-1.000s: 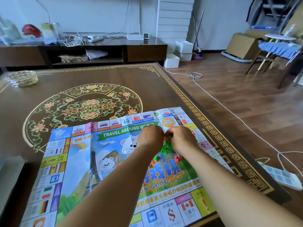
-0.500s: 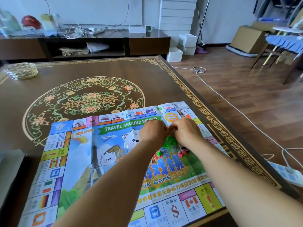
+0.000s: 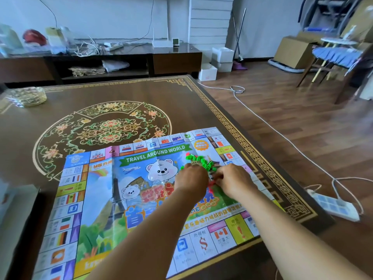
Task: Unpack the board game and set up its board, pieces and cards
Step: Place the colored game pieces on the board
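The paper game board (image 3: pixel 96 199), printed "TRAVEL AROUND WORLD", lies unfolded on the dark ornate table (image 3: pixel 121 91). My left hand (image 3: pixel 191 179) and my right hand (image 3: pixel 235 181) meet over the board's right half, backs up and fingers curled. Both pinch a clear plastic bag (image 3: pixel 155 178) whose loose end trails left over the bear picture. Several small green pieces (image 3: pixel 199 159) lie spilled on the board just beyond my knuckles. A few red pieces (image 3: pixel 212 183) show between my hands. My fingertips are hidden.
A glass dish (image 3: pixel 26 96) sits at the table's far left corner. A grey box edge (image 3: pixel 14 211) lies at the left. The table's right edge runs close to the board. On the floor lie a white power strip (image 3: pixel 335 207) and its cable (image 3: pixel 262 118).
The green pieces, bunched between my hands before, now lie spilled on the board beyond my fingers. My hands have drawn slightly apart and the bag hangs slack to the left.
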Demonstrator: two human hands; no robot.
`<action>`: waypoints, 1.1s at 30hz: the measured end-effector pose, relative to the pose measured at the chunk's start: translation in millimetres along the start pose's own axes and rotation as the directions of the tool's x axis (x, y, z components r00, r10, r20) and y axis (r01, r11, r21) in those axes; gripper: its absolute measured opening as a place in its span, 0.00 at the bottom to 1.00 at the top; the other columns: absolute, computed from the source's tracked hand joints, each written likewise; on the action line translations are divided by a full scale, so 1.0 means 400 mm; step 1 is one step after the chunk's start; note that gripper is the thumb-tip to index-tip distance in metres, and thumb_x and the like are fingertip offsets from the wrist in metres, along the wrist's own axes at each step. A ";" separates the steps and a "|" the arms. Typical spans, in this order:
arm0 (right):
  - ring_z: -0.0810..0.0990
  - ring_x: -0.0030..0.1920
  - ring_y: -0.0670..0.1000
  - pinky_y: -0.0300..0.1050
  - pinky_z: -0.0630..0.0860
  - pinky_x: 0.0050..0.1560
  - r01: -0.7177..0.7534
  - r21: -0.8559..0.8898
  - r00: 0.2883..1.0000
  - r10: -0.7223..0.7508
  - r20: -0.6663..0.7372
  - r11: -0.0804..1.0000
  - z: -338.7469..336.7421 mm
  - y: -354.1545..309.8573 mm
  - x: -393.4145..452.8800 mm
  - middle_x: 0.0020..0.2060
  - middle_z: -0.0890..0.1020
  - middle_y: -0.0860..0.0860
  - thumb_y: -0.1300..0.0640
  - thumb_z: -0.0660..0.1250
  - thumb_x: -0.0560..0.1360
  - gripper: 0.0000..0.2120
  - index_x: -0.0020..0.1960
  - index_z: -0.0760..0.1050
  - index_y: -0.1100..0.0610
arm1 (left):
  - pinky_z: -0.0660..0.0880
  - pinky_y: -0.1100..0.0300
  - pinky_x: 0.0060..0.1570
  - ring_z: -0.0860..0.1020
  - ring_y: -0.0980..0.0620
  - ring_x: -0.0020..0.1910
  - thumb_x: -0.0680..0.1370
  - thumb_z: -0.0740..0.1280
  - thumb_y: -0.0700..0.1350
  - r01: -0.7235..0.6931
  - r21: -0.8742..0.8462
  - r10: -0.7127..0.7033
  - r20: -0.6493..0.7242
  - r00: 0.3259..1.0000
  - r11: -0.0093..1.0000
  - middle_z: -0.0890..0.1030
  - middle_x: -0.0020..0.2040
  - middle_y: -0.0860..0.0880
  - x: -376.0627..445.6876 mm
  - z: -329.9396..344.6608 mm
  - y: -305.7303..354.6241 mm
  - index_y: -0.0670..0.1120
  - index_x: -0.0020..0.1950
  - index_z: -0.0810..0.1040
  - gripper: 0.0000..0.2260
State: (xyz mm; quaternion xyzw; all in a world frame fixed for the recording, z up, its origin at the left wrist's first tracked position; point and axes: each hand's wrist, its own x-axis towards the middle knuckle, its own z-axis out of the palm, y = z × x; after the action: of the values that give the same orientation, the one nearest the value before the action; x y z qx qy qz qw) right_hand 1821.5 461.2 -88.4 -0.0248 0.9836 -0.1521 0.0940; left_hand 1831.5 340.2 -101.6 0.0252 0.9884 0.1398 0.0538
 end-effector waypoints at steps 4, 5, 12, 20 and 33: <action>0.80 0.53 0.56 0.45 0.77 0.49 0.011 0.033 1.000 -0.011 -0.019 0.999 -0.007 -0.007 0.014 0.52 0.83 0.51 0.57 0.64 0.76 0.11 0.53 0.82 0.47 | 0.74 0.51 0.53 0.74 0.45 0.59 0.78 0.64 0.39 -0.015 -0.032 0.015 -0.005 1.000 0.999 0.76 0.56 0.45 0.005 -0.002 0.003 0.49 0.59 0.80 0.12; 0.80 0.52 0.56 0.44 0.76 0.48 0.017 0.054 0.999 -0.015 -0.039 0.998 -0.012 -0.011 0.018 0.52 0.83 0.51 0.58 0.63 0.76 0.11 0.53 0.82 0.47 | 0.74 0.51 0.53 0.74 0.45 0.59 0.78 0.63 0.39 -0.022 -0.043 0.021 -0.022 1.000 0.999 0.76 0.57 0.45 0.009 -0.009 0.001 0.49 0.60 0.79 0.13; 0.77 0.57 0.58 0.46 0.75 0.53 0.104 0.108 0.983 -0.085 -0.165 0.989 -0.010 -0.080 0.107 0.56 0.82 0.54 0.57 0.63 0.77 0.13 0.57 0.81 0.48 | 0.71 0.52 0.55 0.69 0.45 0.65 0.79 0.62 0.41 0.125 -0.296 -0.178 -0.160 0.971 0.947 0.72 0.64 0.46 0.083 -0.045 -0.051 0.50 0.67 0.73 0.16; 0.77 0.55 0.59 0.44 0.72 0.49 0.059 -0.005 0.995 -0.059 -0.080 0.998 0.020 -0.133 0.216 0.55 0.80 0.56 0.58 0.62 0.77 0.11 0.56 0.80 0.51 | 0.73 0.52 0.56 0.71 0.45 0.64 0.74 0.64 0.32 0.135 -0.192 -0.154 -0.088 0.984 0.972 0.75 0.62 0.47 0.168 -0.042 -0.104 0.53 0.65 0.76 0.23; 0.75 0.46 0.59 0.43 0.69 0.42 0.007 -0.095 0.999 -0.010 -0.035 0.995 0.012 -0.157 0.241 0.53 0.79 0.58 0.61 0.66 0.72 0.12 0.55 0.79 0.58 | 0.74 0.54 0.47 0.77 0.43 0.54 0.77 0.61 0.34 0.110 -0.151 -0.132 -0.151 0.980 0.982 0.79 0.54 0.43 0.204 -0.016 -0.116 0.45 0.56 0.81 0.13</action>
State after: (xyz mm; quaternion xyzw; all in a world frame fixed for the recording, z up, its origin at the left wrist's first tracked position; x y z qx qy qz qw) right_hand 1729.1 392.4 -90.9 -0.0309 0.9910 -0.1063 0.0747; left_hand 1748.0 299.1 -116.5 -0.0503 0.9768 0.2076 -0.0160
